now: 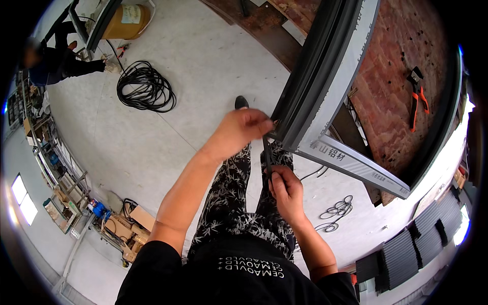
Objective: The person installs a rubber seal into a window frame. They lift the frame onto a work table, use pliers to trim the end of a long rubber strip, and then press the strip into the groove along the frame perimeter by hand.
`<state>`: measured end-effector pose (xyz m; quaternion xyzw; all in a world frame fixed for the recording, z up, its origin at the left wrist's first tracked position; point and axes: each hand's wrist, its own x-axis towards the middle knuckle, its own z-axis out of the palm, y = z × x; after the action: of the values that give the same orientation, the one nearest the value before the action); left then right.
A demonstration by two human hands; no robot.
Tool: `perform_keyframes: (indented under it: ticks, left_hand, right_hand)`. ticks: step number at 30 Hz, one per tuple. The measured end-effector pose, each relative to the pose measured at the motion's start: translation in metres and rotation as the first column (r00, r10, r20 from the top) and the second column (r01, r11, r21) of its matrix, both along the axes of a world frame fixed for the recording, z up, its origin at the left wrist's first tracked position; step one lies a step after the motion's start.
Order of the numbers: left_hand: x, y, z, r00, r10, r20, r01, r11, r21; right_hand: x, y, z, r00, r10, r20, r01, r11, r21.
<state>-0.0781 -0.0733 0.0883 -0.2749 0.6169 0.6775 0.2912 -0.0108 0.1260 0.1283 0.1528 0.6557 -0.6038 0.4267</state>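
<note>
A dark metal frame (317,76) with pale protective film lies at the right, its near corner just above my legs. At that corner my left hand (241,129) is closed, thumb and fingertips pinched against the frame's outer edge. What those fingertips hold is hidden. A thin black rubber strip (267,152) hangs down from the corner, close under the left fingers. Below it, my right hand (287,192) is closed round the strip, thumb on top. Orange-handled cutting pliers (417,99) lie on the reddish-brown board inside the frame.
The frame rests on a worn reddish-brown worktable (391,61). A black coiled hose or cable (146,86) lies on the floor, and a thinner coil (336,211) lies at the right. A yellow bucket (124,23) and another person (61,63) are at the far left.
</note>
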Motion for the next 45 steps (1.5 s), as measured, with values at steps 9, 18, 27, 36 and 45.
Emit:
perform_keyframes:
  ticks: [9, 18, 27, 36, 45]
  left_hand:
    - [-0.057, 0.011, 0.007, 0.986, -0.118, -0.117, 0.083, 0.961, -0.265]
    - [0.005, -0.012, 0.000, 0.991, 0.117, 0.063, -0.128, 0.966, 0.223]
    - [0.037, 0.022, 0.017, 0.961, 0.255, 0.104, -0.274, 0.923, 0.269]
    - [0.045, 0.022, 0.020, 0.927, 0.364, 0.087, -0.374, 0.894, 0.248]
    - [0.040, 0.036, 0.021, 0.854, 0.506, 0.120, -0.519, 0.817, 0.252]
  right_hand:
    - [-0.012, 0.003, 0.010, 0.983, -0.009, -0.183, 0.029, 0.993, 0.110]
    - [-0.038, 0.016, -0.004, 0.814, 0.152, -0.561, 0.021, 0.957, 0.290]
    - [-0.039, 0.015, -0.009, 0.905, -0.013, -0.426, 0.087, 0.984, 0.154]
    - [-0.041, 0.002, -0.004, 0.612, 0.230, -0.757, 0.024, 0.951, 0.308]
    - [-0.046, 0.008, -0.012, 0.701, 0.229, -0.676, 0.073, 0.919, 0.387]
